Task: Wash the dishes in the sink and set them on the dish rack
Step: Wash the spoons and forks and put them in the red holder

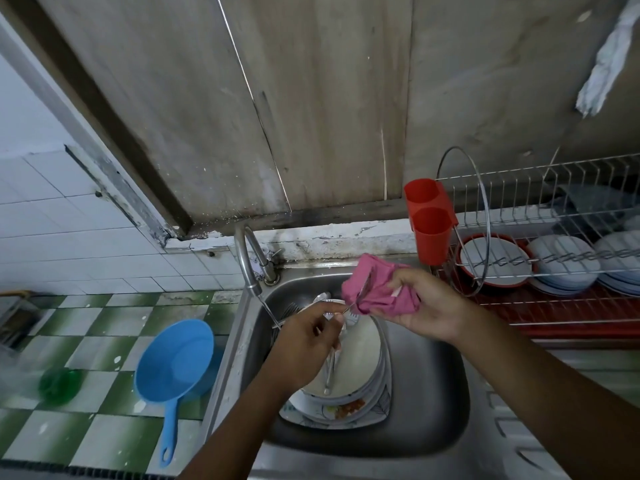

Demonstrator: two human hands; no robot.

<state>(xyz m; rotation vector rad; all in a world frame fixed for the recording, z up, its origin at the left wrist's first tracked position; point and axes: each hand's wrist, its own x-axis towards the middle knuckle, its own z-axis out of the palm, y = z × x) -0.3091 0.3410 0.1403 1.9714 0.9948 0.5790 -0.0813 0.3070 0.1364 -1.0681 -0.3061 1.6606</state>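
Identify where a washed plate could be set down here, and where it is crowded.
Free: the rack's upper wire shelf right of the red cutlery holder; the sink floor right of the dirty plate stack. Crowded: the rack's lower tier of stacked plates; the basin's middle, where the left hand holds cutlery and the right hand a pink cloth.
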